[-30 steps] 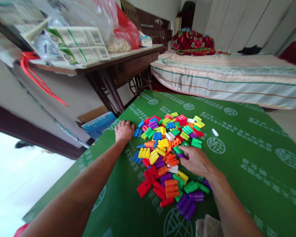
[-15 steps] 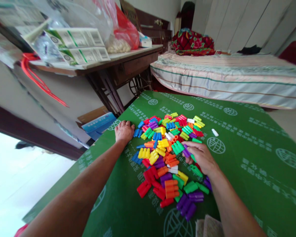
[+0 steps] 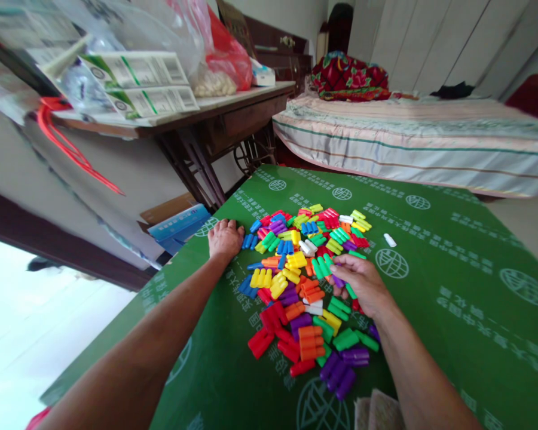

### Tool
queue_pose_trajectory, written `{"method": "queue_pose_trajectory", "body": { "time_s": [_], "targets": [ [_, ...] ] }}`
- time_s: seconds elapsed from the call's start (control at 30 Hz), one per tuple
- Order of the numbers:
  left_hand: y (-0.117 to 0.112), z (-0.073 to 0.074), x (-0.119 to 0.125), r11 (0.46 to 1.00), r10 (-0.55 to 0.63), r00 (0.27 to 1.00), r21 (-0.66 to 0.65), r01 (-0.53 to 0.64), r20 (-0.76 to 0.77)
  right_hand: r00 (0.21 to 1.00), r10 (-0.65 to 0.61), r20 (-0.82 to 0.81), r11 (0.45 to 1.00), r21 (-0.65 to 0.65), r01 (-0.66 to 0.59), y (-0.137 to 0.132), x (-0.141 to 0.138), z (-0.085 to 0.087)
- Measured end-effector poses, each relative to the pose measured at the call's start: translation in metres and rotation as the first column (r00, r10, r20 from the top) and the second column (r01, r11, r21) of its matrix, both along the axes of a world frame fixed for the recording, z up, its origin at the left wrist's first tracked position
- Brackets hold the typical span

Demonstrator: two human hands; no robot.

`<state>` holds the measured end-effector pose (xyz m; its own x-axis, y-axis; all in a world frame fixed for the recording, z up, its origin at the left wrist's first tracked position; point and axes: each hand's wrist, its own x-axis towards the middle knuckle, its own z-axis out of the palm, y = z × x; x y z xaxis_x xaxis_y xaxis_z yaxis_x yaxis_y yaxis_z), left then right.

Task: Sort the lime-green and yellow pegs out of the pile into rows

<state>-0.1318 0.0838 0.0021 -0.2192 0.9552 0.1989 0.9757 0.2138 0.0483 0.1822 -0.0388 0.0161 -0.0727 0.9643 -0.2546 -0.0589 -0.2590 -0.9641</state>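
Note:
Many colourful plastic tube-shaped building blocks, most of them joined side by side in short rows, lie in a loose pile on the green tabletop (image 3: 430, 310). My right hand (image 3: 361, 280) is at the pile's right side, its fingers curled around a purple block (image 3: 338, 280) that is partly hidden. A green block (image 3: 321, 266) touches or nearly touches those fingertips. To the left, my left hand (image 3: 225, 239) rests palm down with fingers stretched out, beside a blue block (image 3: 250, 241). Yellow blocks (image 3: 260, 278), orange blocks (image 3: 311, 343) and red blocks (image 3: 260, 343) lie nearer me.
A single white piece (image 3: 390, 240) lies apart, right of the pile. At the left stands a wooden table (image 3: 251, 113) carrying boxes (image 3: 152, 101) and plastic bags. Beyond the green top is a bed (image 3: 412, 131) with a red flowered bundle (image 3: 352, 74). A folded cloth (image 3: 381, 412) is at the near edge.
My right hand has shifted slightly, its fingertips lower over the purple block. A green block now shows below that hand, and orange open tube ends near the middle no longer show. My left hand stays put.

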Motion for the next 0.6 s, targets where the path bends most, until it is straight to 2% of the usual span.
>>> {"method": "queue_pose_trajectory", "body": {
  "time_s": [0.2, 0.6],
  "targets": [
    [-0.0007, 0.0007, 0.0013, 1.000, -0.001, 1.000, -0.002, 0.001, -0.013, 0.994, -0.012, -0.110, 1.000, -0.003, 0.012, 0.0001, -0.0013, 0.0017],
    [0.0006, 0.0007, 0.0010, 1.000, 0.004, 1.000, -0.006, -0.004, -0.007, 0.994, -0.046, -0.103, 0.999, 0.022, 0.049, -0.0021, -0.0060, 0.0068]
  ]
}}
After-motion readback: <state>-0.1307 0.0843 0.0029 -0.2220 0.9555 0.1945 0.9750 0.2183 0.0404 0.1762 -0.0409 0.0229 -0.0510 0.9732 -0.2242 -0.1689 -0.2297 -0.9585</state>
